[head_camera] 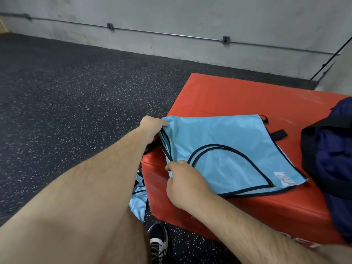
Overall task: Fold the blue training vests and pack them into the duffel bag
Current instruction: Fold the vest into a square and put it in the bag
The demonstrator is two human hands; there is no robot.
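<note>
As seen from the head camera, looking down: light blue training vest [228, 141] flat on top of a red padded block [238, 92], black trim along its edges, 2 trimmed curves one just inside the other near the middle, white label [283, 179] at the near right corner. Left hand [152, 128] at the vest's far left corner, fingers curled round the bunched cloth, gripping it at the block's left edge. Right hand [182, 185] at the near left corner, knuckles up, fingers tucked under and pinching the trimmed edge. Navy duffel bag [331, 159] on the same block at the right, just beside the vest, black straps across it; whether open or zipped, cannot tell. 2 black strap tabs [279, 134] on the block by the vest's far right side. Another light blue vest [139, 199] crumpled on the speckled black rubber floor [66, 92] against the block's near left side, partly hidden by the left forearm. Dark shoe [158, 242] with white laces below it. Grey concrete wall [171, 16] behind, metal conduit [165, 34] along it.
</note>
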